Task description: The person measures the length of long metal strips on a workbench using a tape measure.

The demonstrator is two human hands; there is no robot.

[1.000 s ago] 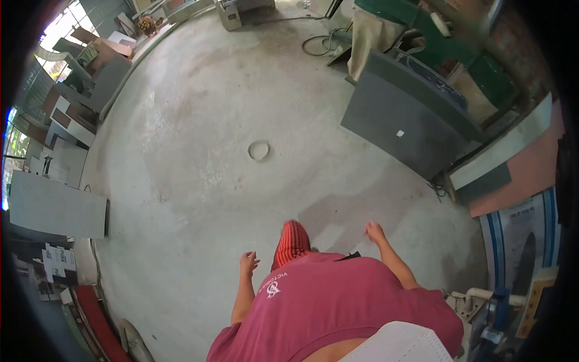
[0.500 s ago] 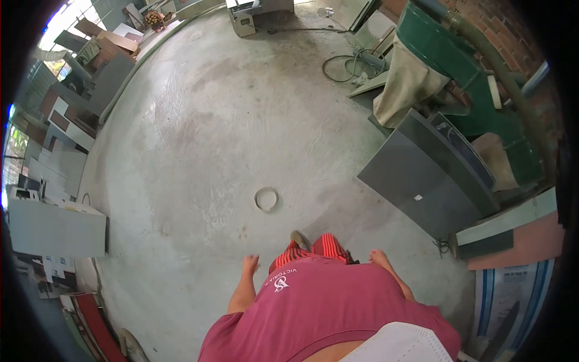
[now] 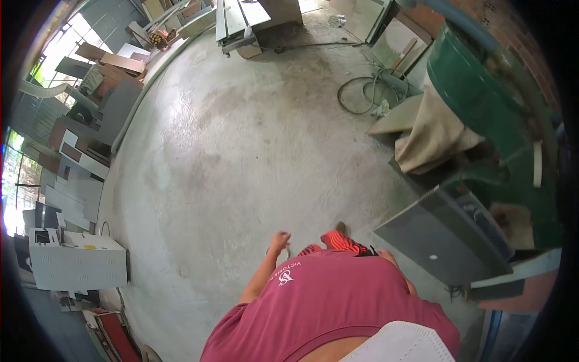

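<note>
Out in front of my body, on the left side, my left hand (image 3: pixel 280 241) hangs over the concrete floor (image 3: pixel 223 157) with its fingers curled. Part of a pale ring (image 3: pixel 283 256) on the floor shows just beside and below it. I cannot make out anything held in that hand. My right hand (image 3: pixel 386 256) is close to my right hip, partly hidden by the maroon shirt (image 3: pixel 338 283), and its fingers are too small to read. One shoe (image 3: pixel 341 227) shows beyond the red striped trousers (image 3: pixel 344 241).
A grey panel (image 3: pixel 440 241) leans at the right, near a green machine (image 3: pixel 470 84) and beige cloth (image 3: pixel 434 127). A coiled hose (image 3: pixel 362 96) lies on the floor. A white cabinet (image 3: pixel 78 265) stands left; a machine table (image 3: pixel 241 21) stands ahead.
The view has moved forward, and the ring now shows near my left hand. That hand has swung forward and right; my right hand has drawn in behind the shirt. The leading foot has changed.
</note>
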